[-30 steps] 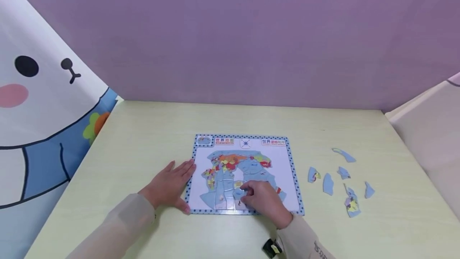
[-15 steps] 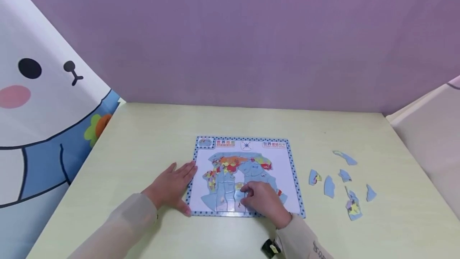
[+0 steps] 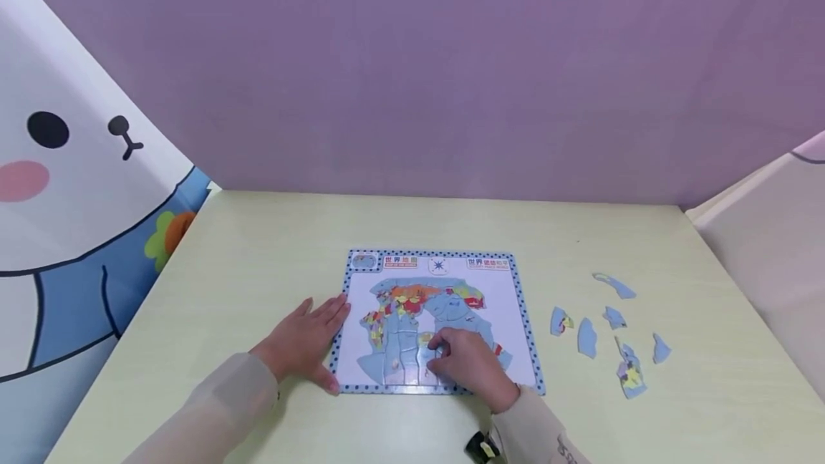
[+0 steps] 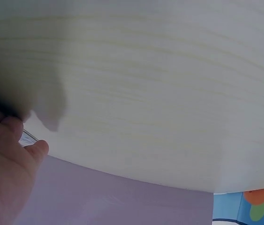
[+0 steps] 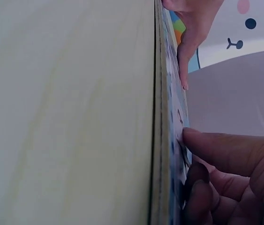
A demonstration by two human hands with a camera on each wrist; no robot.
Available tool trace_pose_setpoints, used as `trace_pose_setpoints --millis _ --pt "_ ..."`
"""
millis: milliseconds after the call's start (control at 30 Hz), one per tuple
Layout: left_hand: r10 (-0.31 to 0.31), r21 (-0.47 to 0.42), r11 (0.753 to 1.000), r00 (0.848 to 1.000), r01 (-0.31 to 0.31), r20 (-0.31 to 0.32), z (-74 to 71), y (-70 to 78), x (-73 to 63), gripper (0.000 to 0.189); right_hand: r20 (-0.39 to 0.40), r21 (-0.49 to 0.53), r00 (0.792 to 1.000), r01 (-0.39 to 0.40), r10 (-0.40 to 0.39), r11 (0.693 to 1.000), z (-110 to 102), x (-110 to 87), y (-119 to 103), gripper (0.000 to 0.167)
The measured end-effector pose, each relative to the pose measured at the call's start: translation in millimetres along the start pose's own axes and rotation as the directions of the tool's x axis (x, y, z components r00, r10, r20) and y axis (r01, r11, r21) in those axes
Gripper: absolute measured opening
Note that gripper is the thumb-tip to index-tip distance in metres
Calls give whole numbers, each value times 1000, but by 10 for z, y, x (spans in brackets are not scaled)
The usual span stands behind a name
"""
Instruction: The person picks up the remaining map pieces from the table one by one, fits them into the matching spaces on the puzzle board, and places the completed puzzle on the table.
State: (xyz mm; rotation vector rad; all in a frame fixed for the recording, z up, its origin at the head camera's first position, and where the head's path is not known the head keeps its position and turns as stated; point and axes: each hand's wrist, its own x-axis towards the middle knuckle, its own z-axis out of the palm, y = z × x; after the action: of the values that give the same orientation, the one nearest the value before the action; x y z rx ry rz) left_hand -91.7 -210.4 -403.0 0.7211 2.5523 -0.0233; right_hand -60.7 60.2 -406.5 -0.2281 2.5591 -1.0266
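A world-map jigsaw board (image 3: 504, 293) with a dotted blue border lies on the table, partly filled with pieces. On its left edge rests my left hand (image 3: 303, 341), fingers spread, thumb near the bottom corner. My right hand (image 3: 473, 364) is over the lower middle of the map, thumb and fingers bent together at a blue puzzle piece (image 5: 185, 154). In the right wrist view that piece shows a slightly raised edge between thumb and fingers. The hand covers the map's lower right part. The left wrist view catches my left fingers at the board's edge.
To the right of the board lie several loose pieces: a curved one (image 3: 615, 286), a long blue one (image 3: 586, 339), a yellow-and-blue one (image 3: 631, 376) and a small triangular one (image 3: 660, 349). A purple curtain (image 3: 451, 77) stands behind the table (image 3: 277, 249).
Both hands keep nearly the same places on the board. The blue piece by my right fingertips appears to lie more evenly with its neighbours. The head view has shifted slightly.
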Motion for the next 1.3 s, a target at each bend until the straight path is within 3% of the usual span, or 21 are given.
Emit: trace_pose_setpoints --millis 667,933,1100,1300 --pt "22 5 1000 1000 -22 -9 -52 -4 -3 120 -7 -35 1000 -8 7 999 -27 16 -22 18" --pt "3 -30 1000 1000 -3 -5 -11 -2 -51 121 20 -38 1000 0 1 999 9 13 -23 15" --pt "8 -32 999 1000 -8 -18 0 -12 -18 121 7 -71 999 37 -36 997 -3 20 -12 9" --pt "12 -37 999 1000 -12 -9 27 -24 9 122 5 -61 1000 11 -11 998 -4 34 -13 12"
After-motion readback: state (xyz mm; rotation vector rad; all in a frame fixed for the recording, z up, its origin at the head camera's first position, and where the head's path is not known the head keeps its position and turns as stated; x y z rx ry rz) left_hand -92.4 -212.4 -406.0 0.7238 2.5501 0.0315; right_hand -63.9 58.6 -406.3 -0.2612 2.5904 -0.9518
